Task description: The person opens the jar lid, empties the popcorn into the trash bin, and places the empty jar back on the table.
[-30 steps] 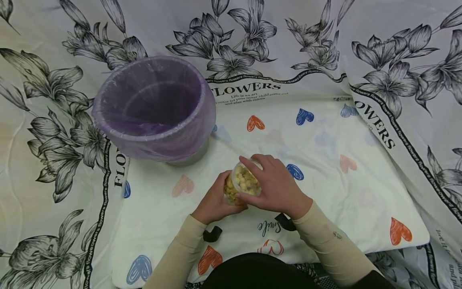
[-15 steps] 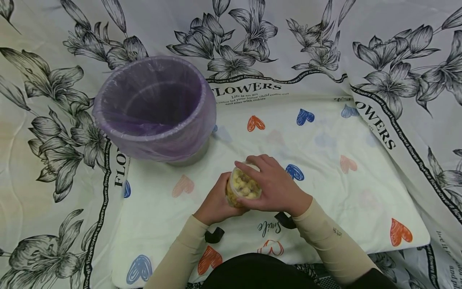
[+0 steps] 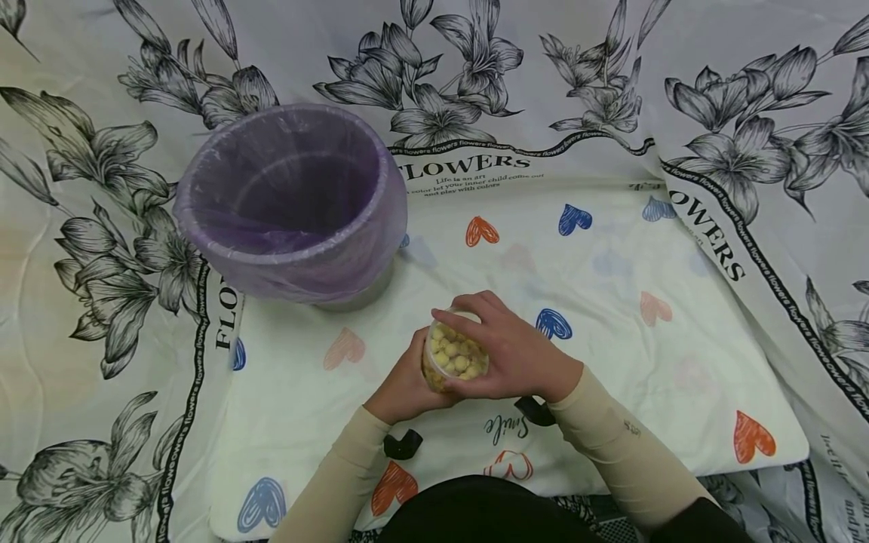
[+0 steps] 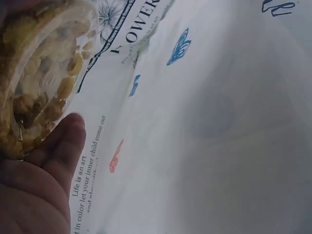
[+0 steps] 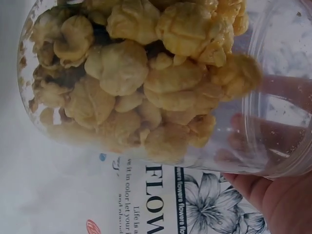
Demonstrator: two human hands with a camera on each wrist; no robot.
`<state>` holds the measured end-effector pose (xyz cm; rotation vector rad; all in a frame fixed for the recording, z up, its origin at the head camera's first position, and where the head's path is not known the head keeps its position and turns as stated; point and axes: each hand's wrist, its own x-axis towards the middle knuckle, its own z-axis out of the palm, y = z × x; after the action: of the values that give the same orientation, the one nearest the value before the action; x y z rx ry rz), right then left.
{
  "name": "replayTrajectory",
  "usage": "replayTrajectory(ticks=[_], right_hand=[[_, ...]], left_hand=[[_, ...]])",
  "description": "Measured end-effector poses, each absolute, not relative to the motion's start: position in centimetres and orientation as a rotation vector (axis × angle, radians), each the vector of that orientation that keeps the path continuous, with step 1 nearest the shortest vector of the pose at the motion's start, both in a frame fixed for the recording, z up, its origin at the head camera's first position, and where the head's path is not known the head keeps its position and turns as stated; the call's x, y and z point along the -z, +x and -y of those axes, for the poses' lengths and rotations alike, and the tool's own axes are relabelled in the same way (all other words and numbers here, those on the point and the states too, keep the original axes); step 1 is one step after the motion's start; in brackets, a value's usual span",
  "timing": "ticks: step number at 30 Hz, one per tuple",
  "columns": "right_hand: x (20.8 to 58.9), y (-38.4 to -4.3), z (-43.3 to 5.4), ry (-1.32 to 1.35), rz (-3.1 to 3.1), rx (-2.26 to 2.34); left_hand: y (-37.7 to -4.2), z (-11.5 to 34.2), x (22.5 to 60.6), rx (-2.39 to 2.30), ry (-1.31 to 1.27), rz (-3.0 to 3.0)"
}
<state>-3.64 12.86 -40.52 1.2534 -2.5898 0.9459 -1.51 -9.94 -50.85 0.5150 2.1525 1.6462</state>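
A clear plastic jar (image 3: 459, 354) of caramel-coloured popcorn is held between both hands, its round end tilted up toward the head view. My left hand (image 3: 402, 383) grips the jar's left side. Over the opposite side my right hand (image 3: 516, 353) curls, thumb and forefinger on either side of the round end. In the right wrist view the popcorn (image 5: 146, 83) fills much of the jar, and the right hand's fingers (image 5: 265, 187) are at its clear end. The left wrist view has the left hand (image 4: 36, 195) against the jar (image 4: 44, 78); most of its fingers are hidden.
A bin (image 3: 292, 275) with a purple liner bag stands at the back left, its mouth facing up. White cloth with printed hearts (image 3: 570, 264) lies beneath the hands. Flower-printed fabric (image 3: 448, 90) surrounds it at the back and sides.
The jar has tilted, and its round end shows more squarely to the head view. The right hand's fingertips have moved slightly left and down with it. The left hand has moved very little.
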Motion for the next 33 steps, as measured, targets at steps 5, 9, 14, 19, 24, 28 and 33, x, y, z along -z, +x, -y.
replayTrajectory(ticks=[5,9,14,19,24,28,33], right_hand=[[40.7,-3.9,-13.0,1.28,2.586,-0.977],[40.7,-4.2,-13.1,1.315,2.566,-1.011],[40.6,-4.4,-13.2,1.386,2.528,-1.053],[40.8,-4.6,-13.4,1.434,2.495,-1.095],[40.7,-4.7,-13.6,1.351,2.467,-1.175],[40.5,-4.6,-13.3,1.273,2.464,-1.199],[40.3,-4.4,-12.6,1.224,2.46,-1.167]], left_hand=[[-1.5,10.0,50.8,-1.65,0.513,-2.131],[-1.6,10.0,50.7,-1.666,0.546,-2.091],[-1.7,10.0,50.6,-1.687,0.582,-2.039],[-1.8,9.9,50.8,-1.71,0.6,-1.993],[-1.6,10.0,51.2,-1.899,0.538,-1.79],[-1.4,9.6,51.8,-2.22,0.497,-1.358],[-1.2,8.1,51.6,-2.417,0.299,-0.839]])
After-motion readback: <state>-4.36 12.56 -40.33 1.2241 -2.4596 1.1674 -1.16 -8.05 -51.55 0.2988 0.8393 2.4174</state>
